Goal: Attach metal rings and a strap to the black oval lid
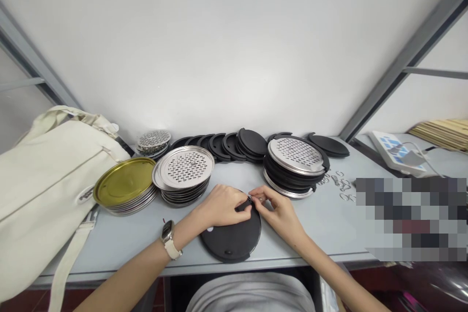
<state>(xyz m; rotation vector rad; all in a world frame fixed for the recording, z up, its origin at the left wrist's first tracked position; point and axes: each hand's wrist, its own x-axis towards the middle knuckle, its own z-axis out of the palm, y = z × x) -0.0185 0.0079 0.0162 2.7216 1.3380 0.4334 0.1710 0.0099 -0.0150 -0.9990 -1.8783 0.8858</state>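
Observation:
A black round disc (234, 241) lies on the table in front of me, with a small dark knob near its front edge. My left hand (225, 206) is bent over the far part of the disc, its fingers curled and closed at the far right edge. There my right hand (275, 208) meets it, thumb and fingertips pinched on a small shiny metal piece (250, 198). Fingers hide most of that piece, so its exact shape cannot be made out.
Behind are stacked grater plates (186, 168), gold round lids (126, 183), a taller grater stack (296, 156) and black discs (252, 142). Loose metal rings (343, 185) lie to the right. A cream bag (62, 180) takes up the left side; a power strip (397, 153) stands far right.

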